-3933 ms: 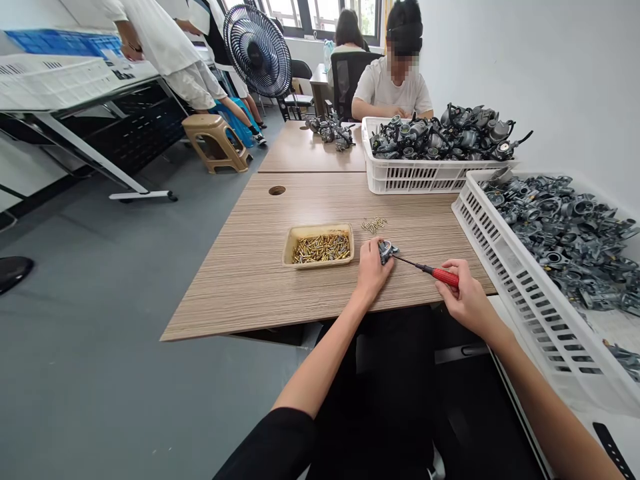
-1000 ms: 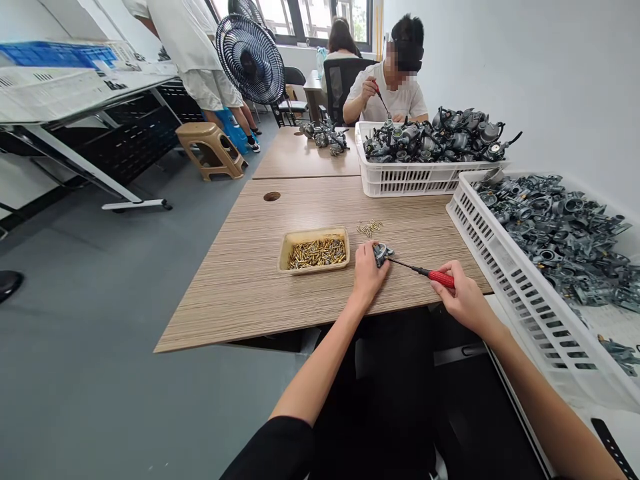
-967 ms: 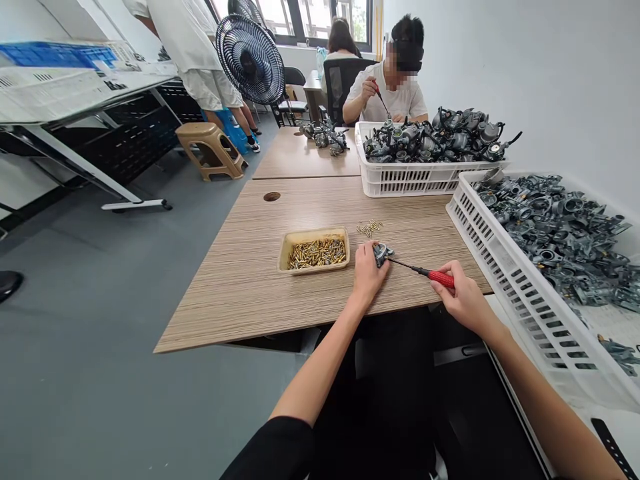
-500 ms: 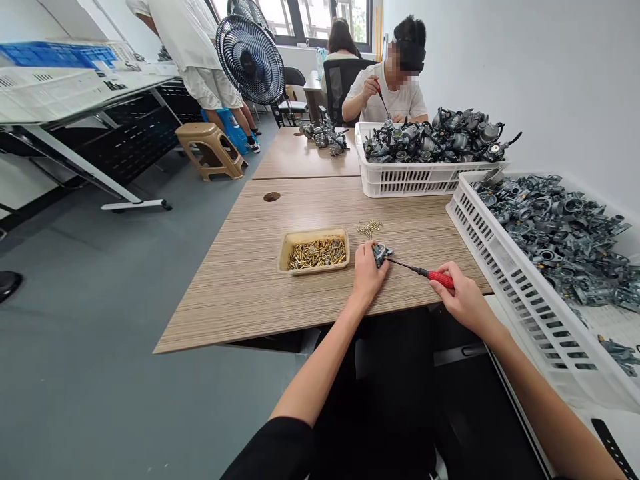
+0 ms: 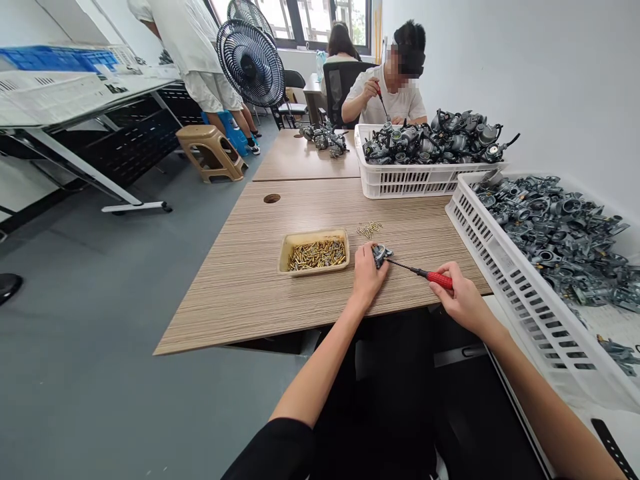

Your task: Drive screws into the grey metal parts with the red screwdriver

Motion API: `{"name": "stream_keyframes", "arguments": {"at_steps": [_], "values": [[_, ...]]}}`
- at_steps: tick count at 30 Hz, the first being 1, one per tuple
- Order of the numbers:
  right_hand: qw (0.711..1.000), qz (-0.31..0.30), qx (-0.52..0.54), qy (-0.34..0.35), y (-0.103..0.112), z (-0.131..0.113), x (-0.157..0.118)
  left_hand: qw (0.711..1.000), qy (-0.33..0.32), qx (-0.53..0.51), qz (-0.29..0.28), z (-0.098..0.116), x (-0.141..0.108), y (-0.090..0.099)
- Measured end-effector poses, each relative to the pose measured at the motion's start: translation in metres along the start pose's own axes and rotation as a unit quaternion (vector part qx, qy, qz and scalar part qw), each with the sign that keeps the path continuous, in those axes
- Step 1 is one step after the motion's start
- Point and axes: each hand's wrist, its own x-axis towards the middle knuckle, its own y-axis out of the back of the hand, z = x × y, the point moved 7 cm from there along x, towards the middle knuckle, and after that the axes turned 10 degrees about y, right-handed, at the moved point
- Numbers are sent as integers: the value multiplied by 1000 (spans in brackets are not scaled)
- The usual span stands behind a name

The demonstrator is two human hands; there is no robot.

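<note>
My left hand (image 5: 367, 272) is closed round a small grey metal carburetor body (image 5: 381, 254), pressed against the wooden tabletop (image 5: 240, 293). In my right hand (image 5: 463, 298) is a screwdriver (image 5: 439, 279) with a red handle and a dark, thin shaft. Its tip meets the right side of the carburetor body; the exact contact spot is too small to make out. Left of my left hand stands a shallow cream tray (image 5: 287, 268) filled with small brass pieces. A little heap of brass pieces (image 5: 369, 229) lies loose on the table just beyond the carburetor body.
At my right stands a white crate (image 5: 520, 293) of grey metal bodies. Another white crate (image 5: 415, 180) holds dark assembled carburetors, with a co-worker (image 5: 400, 93) behind it using a screwdriver. Several carburetors (image 5: 327, 139) lie at the far left, near a fan (image 5: 250, 63).
Almost nothing differs. The red screwdriver handle and my right hand have shifted very slightly, while my left hand keeps the carburetor body in the same spot.
</note>
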Motion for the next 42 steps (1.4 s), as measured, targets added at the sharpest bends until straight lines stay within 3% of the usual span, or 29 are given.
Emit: {"name": "stream_keyframes", "arguments": {"at_steps": [42], "values": [[1000, 6, 10, -2, 0, 0, 0, 1000, 1, -4, -1, 3, 0, 3]]}}
